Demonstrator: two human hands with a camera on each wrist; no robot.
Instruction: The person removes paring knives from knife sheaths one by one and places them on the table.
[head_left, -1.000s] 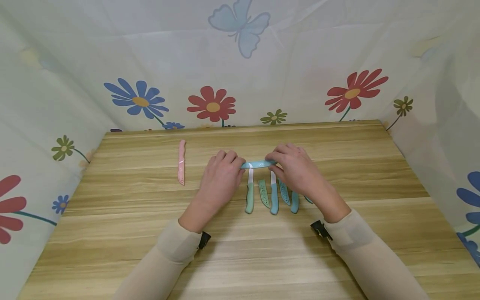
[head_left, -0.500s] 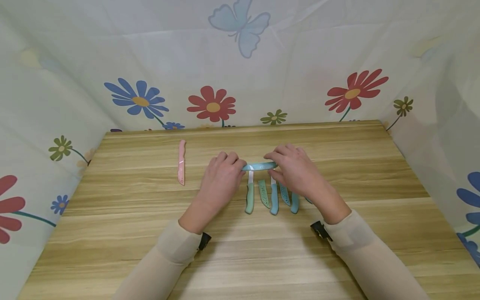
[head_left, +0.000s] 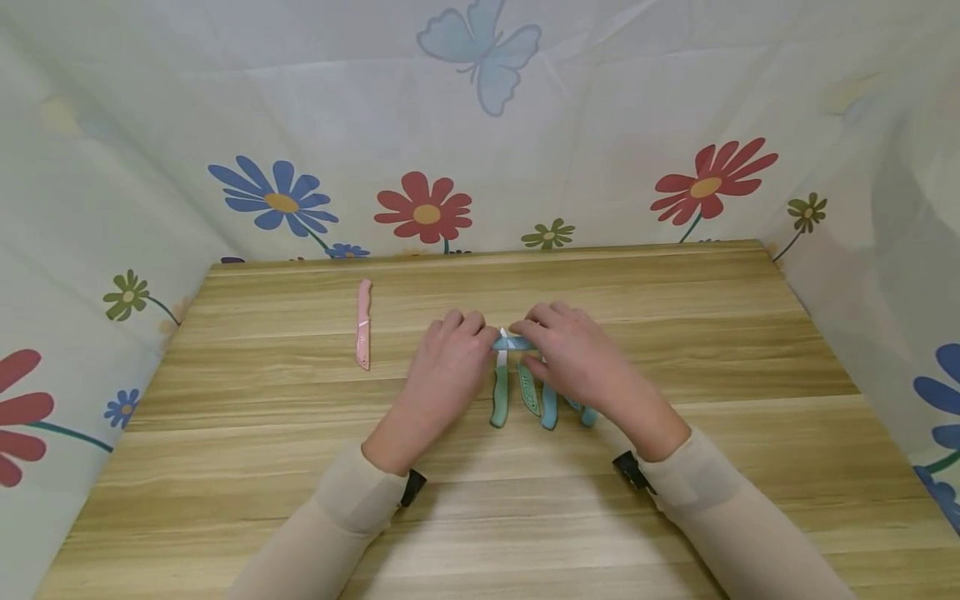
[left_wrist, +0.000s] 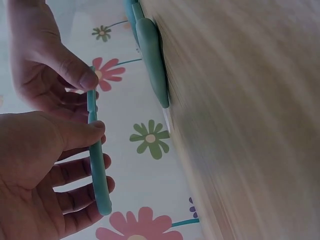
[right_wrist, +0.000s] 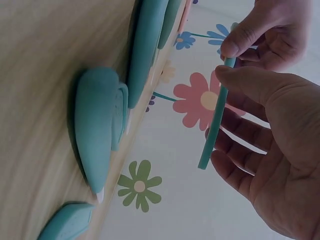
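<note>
head view: green sheath (head_left: 529,389) on the table has raised lettering running lengthwise. looks like "ceramic", but it's small and soft, can't vouch for every letter. pink knife (head_left: 363,325): faint pale marks on the lower part, too tiny to read. blue knife (head_left: 516,343) in the hands: pale marks, can't tell print from glare; both wrist views catch it nearly edge-on, nothing legible.

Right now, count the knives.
5: pink knife leftmost; green knife centrally; blue knife right of it; second blue knife farther right; held knife between left hand and right hand. Others may be hidden.
</note>
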